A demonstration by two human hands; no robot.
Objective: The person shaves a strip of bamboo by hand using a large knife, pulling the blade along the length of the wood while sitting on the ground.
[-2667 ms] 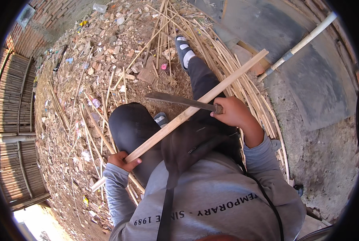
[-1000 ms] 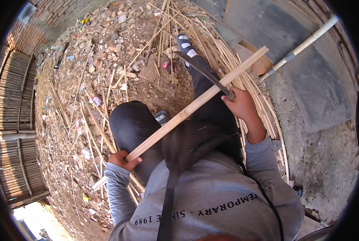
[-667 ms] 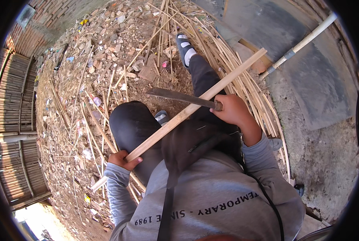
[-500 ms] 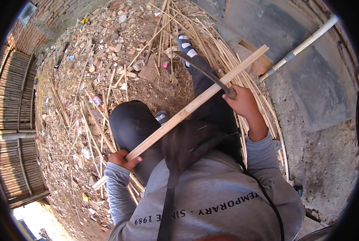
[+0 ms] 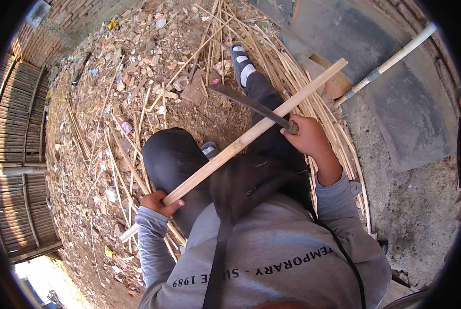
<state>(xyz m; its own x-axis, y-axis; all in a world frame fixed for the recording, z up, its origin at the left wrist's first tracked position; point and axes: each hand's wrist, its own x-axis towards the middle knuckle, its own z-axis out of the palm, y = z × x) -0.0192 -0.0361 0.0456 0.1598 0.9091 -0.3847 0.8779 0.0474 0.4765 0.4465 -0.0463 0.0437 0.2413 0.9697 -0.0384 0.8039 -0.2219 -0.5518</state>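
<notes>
A long pale bamboo slat point(image 5: 243, 140) lies slantwise across my lap, its upper end toward the far right. My left hand point(image 5: 160, 203) is closed round it near the lower end, thumb on top. In my right hand point(image 5: 307, 135) is the handle of a machete, gripped with the fingers wrapped round it. The machete's dark blade point(image 5: 248, 104) crosses over the slat and points to the far left, its tip past the slat. Whether the blade touches the slat I cannot tell.
Piles of thin bamboo strips point(image 5: 287, 69) lie ahead and along my right leg. More strips point(image 5: 130, 159) are scattered on rubble ground at left. A white pipe point(image 5: 390, 64) and dark sheets point(image 5: 408, 113) lie on the right. A slatted bamboo wall point(image 5: 15, 118) stands at far left.
My right hand has turned the machete slightly, its tip swinging to the left and nearer to me. The slat and my left hand have hardly moved.
</notes>
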